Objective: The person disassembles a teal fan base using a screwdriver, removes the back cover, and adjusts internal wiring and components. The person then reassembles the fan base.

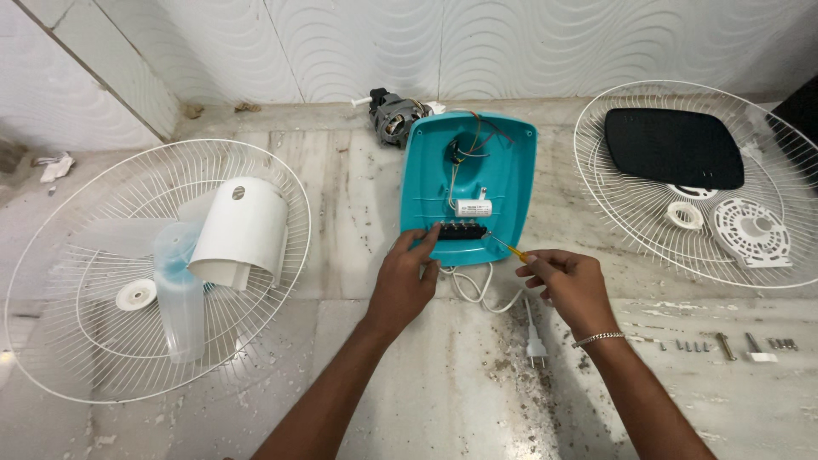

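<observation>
A turquoise fan base cover point(503, 175) lies inside-up on the floor, showing wires, a white cylindrical capacitor point(473, 207) and a black switch block point(460, 230) near its front edge. My left hand point(402, 281) rests on the cover's front edge, fingers touching the switch block. My right hand point(569, 285) holds a thin yellow-handled screwdriver point(511, 250) whose tip points at the right end of the switch block. A white power cord point(477, 290) with its plug point(534, 347) trails from the cover between my hands.
A white wire fan guard point(51, 255) at left holds a clear fan blade point(175, 290) and a white motor cover point(243, 230). Another guard point(613, 204) at right holds a black plate point(673, 146) and white plastic parts. A motor point(394, 115) sits by the wall. Loose screws point(724, 345) lie at right.
</observation>
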